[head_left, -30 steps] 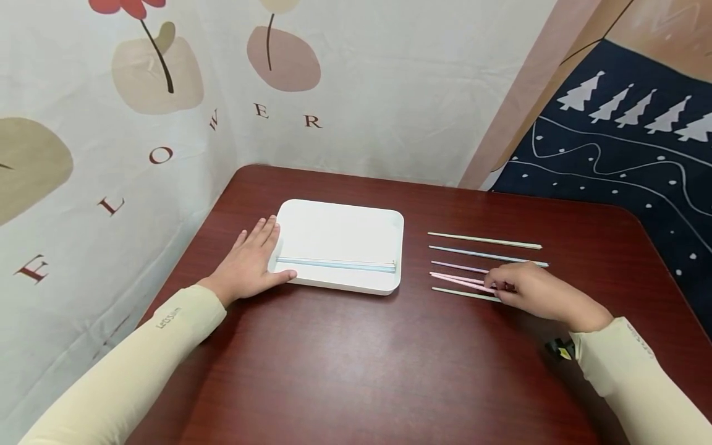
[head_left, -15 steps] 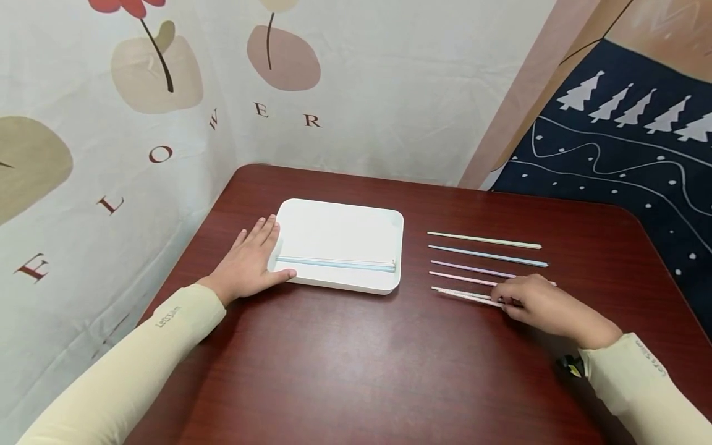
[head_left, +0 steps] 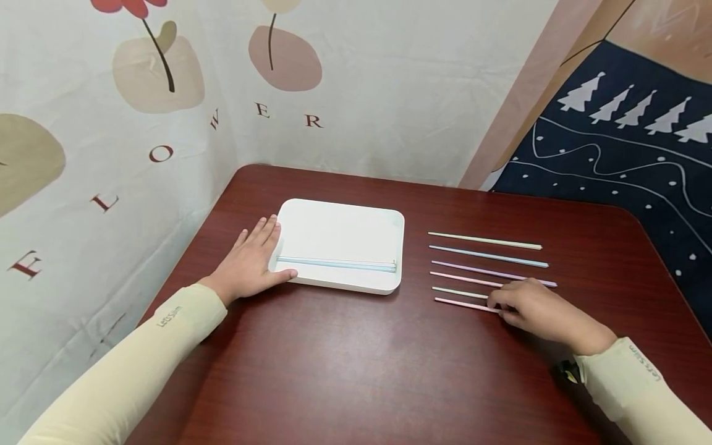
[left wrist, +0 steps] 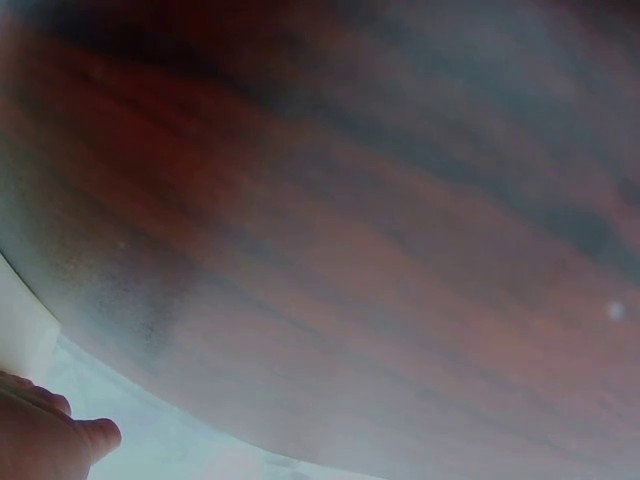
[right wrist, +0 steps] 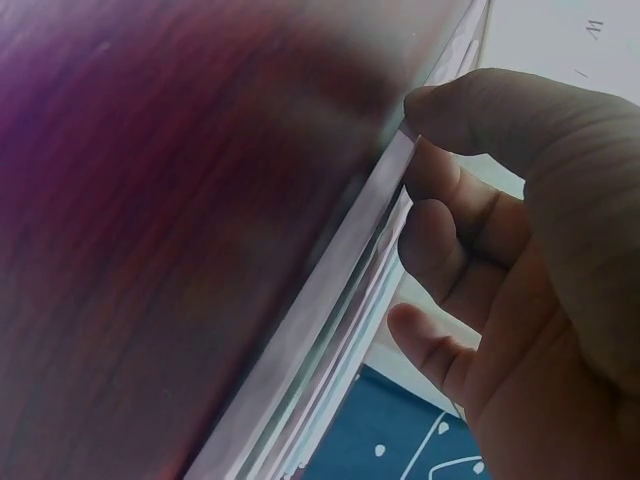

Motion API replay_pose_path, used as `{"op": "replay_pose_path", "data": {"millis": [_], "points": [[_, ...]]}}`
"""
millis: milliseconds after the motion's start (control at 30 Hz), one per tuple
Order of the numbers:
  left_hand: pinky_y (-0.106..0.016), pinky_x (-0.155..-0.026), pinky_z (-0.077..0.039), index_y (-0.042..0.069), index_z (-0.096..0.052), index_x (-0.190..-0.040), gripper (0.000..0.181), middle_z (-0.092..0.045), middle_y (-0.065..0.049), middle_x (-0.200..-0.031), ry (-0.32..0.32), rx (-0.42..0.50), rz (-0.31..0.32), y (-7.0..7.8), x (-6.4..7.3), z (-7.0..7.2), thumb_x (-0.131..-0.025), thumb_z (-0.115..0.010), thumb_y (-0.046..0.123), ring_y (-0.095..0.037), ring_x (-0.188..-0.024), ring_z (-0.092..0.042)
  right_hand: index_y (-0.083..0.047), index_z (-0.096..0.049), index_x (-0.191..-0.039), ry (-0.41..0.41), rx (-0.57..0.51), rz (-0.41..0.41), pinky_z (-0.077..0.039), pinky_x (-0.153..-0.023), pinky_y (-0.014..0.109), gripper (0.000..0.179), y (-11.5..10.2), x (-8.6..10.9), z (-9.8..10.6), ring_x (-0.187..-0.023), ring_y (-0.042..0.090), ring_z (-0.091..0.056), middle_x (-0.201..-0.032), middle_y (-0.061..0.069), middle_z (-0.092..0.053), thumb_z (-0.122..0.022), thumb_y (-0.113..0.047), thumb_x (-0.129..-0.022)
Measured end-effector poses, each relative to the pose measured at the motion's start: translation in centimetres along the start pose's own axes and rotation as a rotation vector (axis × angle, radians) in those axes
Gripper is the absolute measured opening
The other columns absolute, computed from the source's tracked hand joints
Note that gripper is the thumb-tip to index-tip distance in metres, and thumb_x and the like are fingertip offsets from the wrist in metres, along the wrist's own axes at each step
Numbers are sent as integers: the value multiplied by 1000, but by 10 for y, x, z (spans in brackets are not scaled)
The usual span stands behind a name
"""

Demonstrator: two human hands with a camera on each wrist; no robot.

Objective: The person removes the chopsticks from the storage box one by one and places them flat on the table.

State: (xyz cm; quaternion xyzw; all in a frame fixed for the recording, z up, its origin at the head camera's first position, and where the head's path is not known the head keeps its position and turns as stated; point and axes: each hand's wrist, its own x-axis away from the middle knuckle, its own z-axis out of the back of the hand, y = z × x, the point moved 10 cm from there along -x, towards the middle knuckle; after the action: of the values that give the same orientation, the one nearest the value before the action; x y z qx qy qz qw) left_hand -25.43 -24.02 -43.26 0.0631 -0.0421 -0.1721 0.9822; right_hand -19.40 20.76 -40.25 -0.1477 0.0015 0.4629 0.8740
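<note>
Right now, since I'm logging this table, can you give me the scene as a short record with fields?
Surface: red-brown table
Container: white tray, pale sticks lying along its near side
Right of tray, far to near: far green stick, blue stick, purple stick, far pink stick, near green stick, near pink stick
Left hand: touches tray's left side
Right hand: pinches near pink stick
Hidden in head view: right ends of the three nearest sticks

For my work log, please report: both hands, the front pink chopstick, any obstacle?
Left hand at tray edge. Right hand pinches front pink chopstick. Pale green chopstick close behind, partly covered by right hand.
</note>
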Motion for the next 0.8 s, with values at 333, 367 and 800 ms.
{"op": "replay_pose_path", "data": {"millis": [333, 367, 800], "points": [[-60, -116, -8, -4, -11, -156, 114, -1, -17, -165, 2, 3, -2, 0, 0, 0, -87, -43, 79, -35, -151, -2, -24, -69, -94, -34, 15, -26, -46, -65, 31, 33, -3, -4, -3, -75, -1, -54, -89, -16, -64, -77, 3, -77], [-60, -116, -9, -4, -11, -156, 114, -1, -17, -165, 2, 1, -2, 0, 0, 0, -87, -43, 79, -35, -151, -2, -24, -69, -94, -38, 12, -26, -46, -65, 30, 33, -3, -4, -3, -74, -1, -54, -89, -15, -64, -77, 3, -77], [-60, -116, -8, -4, -11, -157, 114, -1, -17, -165, 4, -2, 2, -1, 1, -1, -86, -43, 80, -34, -151, -1, -22, -71, -96, -34, 47, -52, -49, -69, 36, 29, -3, -14, 12, -78, 3, -58, -90, -13, -65, -81, -3, -76]]}}
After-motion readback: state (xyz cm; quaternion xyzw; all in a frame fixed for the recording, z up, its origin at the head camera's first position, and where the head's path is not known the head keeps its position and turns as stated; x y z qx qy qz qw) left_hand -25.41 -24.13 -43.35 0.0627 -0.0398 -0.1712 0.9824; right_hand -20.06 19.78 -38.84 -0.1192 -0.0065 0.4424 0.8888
